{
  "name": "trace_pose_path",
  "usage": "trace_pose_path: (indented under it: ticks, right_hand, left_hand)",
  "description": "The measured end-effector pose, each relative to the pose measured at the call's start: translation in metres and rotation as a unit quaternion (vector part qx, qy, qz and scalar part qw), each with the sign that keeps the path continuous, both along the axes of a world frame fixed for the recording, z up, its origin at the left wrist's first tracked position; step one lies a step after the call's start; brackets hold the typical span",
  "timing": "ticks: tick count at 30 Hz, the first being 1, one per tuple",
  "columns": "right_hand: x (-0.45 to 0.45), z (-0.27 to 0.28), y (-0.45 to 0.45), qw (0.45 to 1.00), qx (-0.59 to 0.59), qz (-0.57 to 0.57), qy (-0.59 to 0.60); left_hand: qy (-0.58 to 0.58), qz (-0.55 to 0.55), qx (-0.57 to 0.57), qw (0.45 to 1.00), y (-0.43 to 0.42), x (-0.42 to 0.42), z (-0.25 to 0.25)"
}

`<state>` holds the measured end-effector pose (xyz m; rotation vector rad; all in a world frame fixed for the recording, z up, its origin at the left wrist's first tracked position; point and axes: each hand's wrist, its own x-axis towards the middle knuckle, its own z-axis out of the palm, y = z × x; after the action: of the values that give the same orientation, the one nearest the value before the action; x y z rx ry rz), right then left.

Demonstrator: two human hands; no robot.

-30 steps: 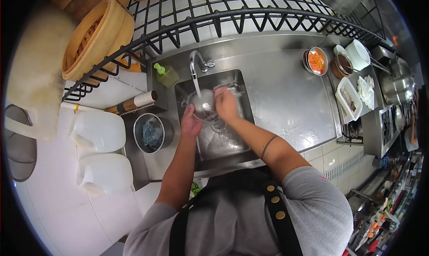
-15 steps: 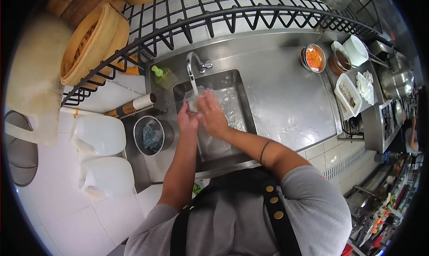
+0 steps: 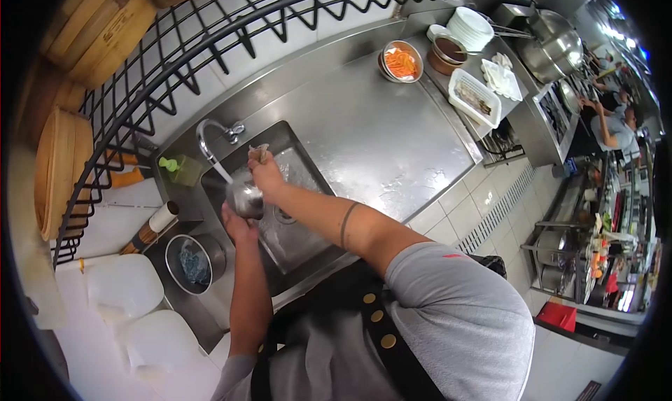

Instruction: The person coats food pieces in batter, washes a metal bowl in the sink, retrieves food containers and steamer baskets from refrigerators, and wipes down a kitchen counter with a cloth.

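Rinsing looked under way but unfinished: water (image 3: 222, 171) from the tap (image 3: 202, 136) ran onto the metal bowl (image 3: 245, 198), gripped in the left hand (image 3: 239, 225) over the sink (image 3: 299, 241) and not yet set down, while the right hand (image 3: 266, 176) clutched a pale crumpled thing (image 3: 259, 152).

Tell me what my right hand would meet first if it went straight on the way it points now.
Probably the faucet, beyond your right hand, though depth is unclear and the hand could pass underneath.
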<state>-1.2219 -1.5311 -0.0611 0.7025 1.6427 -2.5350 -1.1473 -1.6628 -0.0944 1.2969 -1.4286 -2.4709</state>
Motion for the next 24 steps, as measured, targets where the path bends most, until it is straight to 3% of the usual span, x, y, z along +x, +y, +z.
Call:
trace_pose_path:
  ticks: [2,3,5,6,7,8,9,12,14,15,16,17,18,19,20,21,22,23,24]
  right_hand:
    - [0.005,0.009,-0.005,0.993,-0.116,0.001,-0.02]
    - [0.003,0.004,-0.009,0.981,-0.19,0.014,-0.029]
    - [0.009,0.025,-0.015,0.994,-0.099,0.021,-0.034]
    - [0.016,0.015,-0.018,0.99,0.056,0.07,0.105]
    - [0.023,0.004,-0.018,0.941,0.213,0.121,0.234]
    - [0.034,0.029,-0.013,0.905,0.36,0.214,0.069]
    - [0.034,0.0,-0.024,0.798,0.51,0.278,0.16]
    - [0.046,0.02,0.001,0.8,0.467,0.312,0.212]
    - [0.043,0.015,0.001,0.811,0.454,0.282,0.237]
    - [0.044,0.01,-0.005,0.823,0.435,0.253,0.263]
    - [0.046,0.015,-0.012,0.834,0.412,0.225,0.291]
    - [0.042,0.013,-0.003,0.779,0.415,0.386,0.269]
    - [0.034,0.011,0.005,0.677,0.539,0.432,0.253]
    - [0.024,0.011,0.01,0.553,0.648,0.466,0.242]
    - [0.023,0.045,0.017,0.605,0.646,0.436,0.164]
    - [0.015,0.009,0.012,0.64,0.621,0.314,0.325]
    - [0.018,0.005,0.002,0.685,0.563,0.346,0.307]
    - [0.026,0.022,0.01,0.702,0.469,0.41,0.345]
    - [0.029,0.027,0.018,0.651,0.491,0.489,0.311]
  left_hand:
    - [0.153,-0.112,-0.018,0.982,-0.016,0.004,-0.022]
    - [0.155,-0.124,-0.01,0.98,-0.006,0.008,-0.002]
    - [0.157,-0.137,0.189,0.96,0.024,0.017,0.063]
    - [0.152,-0.155,0.2,0.955,0.027,0.017,0.048]
    - [0.188,-0.178,0.194,0.946,0.021,0.012,0.027]
    - [0.225,-0.195,0.187,0.936,0.014,0.008,0.012]
    - [0.223,-0.203,0.194,0.933,0.01,0.007,0.009]
    - [0.24,-0.203,0.233,0.921,0.008,0.005,0.028]
    - [0.24,-0.235,0.073,0.939,0.029,0.01,0.051]
    - [0.205,-0.266,0.072,0.939,0.012,0.002,0.022]
    - [0.202,-0.26,0.066,0.942,0.009,0.004,0.027]
    - [0.197,-0.253,0.168,0.932,0.003,0.004,0.031]
    - [0.191,-0.234,0.262,0.916,-0.006,0.007,0.039]
    - [0.208,-0.237,0.26,0.913,0.004,0.012,0.053]
    - [0.225,-0.236,0.255,0.91,0.022,0.015,0.067]
    - [0.157,-0.186,0.246,0.938,0.025,0.014,0.055]
    - [0.126,-0.159,0.21,0.956,0.034,0.016,0.076]
    - [0.143,-0.191,0.2,0.95,0.015,0.006,0.052]
    - [0.157,-0.227,0.192,0.942,-0.006,0.003,0.026]
